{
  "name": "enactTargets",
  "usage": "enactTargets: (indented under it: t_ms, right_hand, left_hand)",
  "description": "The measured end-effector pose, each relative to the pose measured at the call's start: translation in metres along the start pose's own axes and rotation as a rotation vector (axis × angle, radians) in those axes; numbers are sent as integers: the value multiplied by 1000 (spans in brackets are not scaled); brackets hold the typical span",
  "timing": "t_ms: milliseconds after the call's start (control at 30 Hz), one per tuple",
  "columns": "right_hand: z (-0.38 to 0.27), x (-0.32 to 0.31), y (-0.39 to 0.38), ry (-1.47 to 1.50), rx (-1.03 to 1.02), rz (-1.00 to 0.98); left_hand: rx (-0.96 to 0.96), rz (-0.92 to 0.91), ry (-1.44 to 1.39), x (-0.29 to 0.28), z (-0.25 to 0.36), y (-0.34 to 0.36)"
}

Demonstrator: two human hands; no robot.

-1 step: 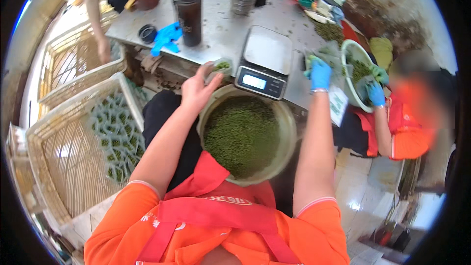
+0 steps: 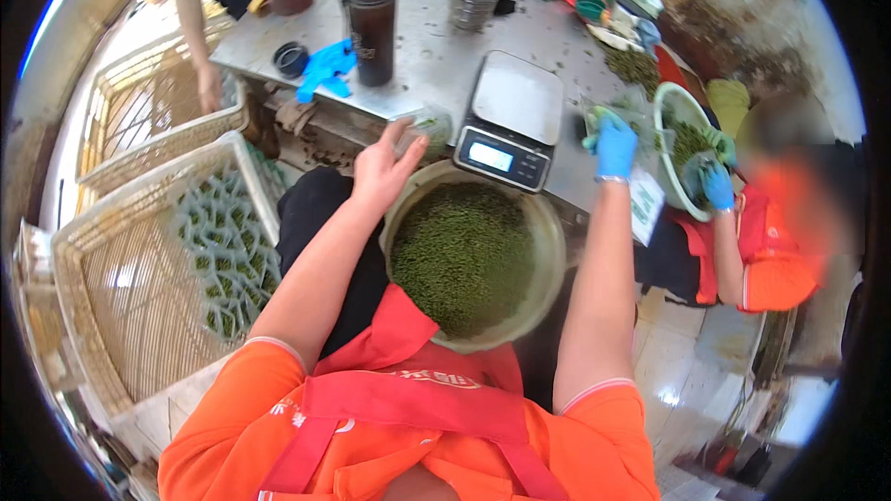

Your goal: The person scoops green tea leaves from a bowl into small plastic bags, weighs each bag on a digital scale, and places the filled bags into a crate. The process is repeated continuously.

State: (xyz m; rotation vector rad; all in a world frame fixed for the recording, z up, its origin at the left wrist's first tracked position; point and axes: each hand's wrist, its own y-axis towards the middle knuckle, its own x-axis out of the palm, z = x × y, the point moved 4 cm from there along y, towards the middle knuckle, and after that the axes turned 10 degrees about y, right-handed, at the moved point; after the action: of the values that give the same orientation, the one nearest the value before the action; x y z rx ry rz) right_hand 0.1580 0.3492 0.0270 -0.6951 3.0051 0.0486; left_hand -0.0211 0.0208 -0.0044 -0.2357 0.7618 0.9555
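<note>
My bare left hand (image 2: pixel 382 172) holds a small clear plastic bag (image 2: pixel 432 130) between thumb and fingers, just left of the digital scale (image 2: pixel 518 97). Some green shows inside the bag, which is blurred. The scale's pan carries nothing and its display is lit. My right hand (image 2: pixel 613 147), in a blue glove with green fingertips, is over the table right of the scale. Its fingers are bent together; whatever they hold is hidden. Beside it lie clear bags (image 2: pixel 633 109). Below the scale, a wide round basin (image 2: pixel 549 264) contains many small green tea-like pellets (image 2: pixel 464 260).
At left, a plastic crate (image 2: pixel 121 315) holds many small filled bags (image 2: pixel 223 255); another crate (image 2: pixel 111 153) stands behind. A dark bottle (image 2: pixel 373 32), blue glove (image 2: pixel 327 70) and black lid (image 2: pixel 290 59) occupy the table. A co-worker's gloved hands (image 2: pixel 716 172) work at a pale green basin (image 2: pixel 661 134).
The whole view has shifted slightly, both hands staying near the same places by the scale. The bag in my left hand has tilted, and its green contents show less clearly.
</note>
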Motion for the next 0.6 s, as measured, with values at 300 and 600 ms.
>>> enactTargets:
  t_ms: [300, 600]
  right_hand:
    - [-21, 90, -130, -64, -262, -296]
    - [48, 42, -207, -5, 30, -465]
  left_hand:
    - [103, 215, -252, -94, -32, -37]
    - [-365, 513, 409, -316, -207, -247]
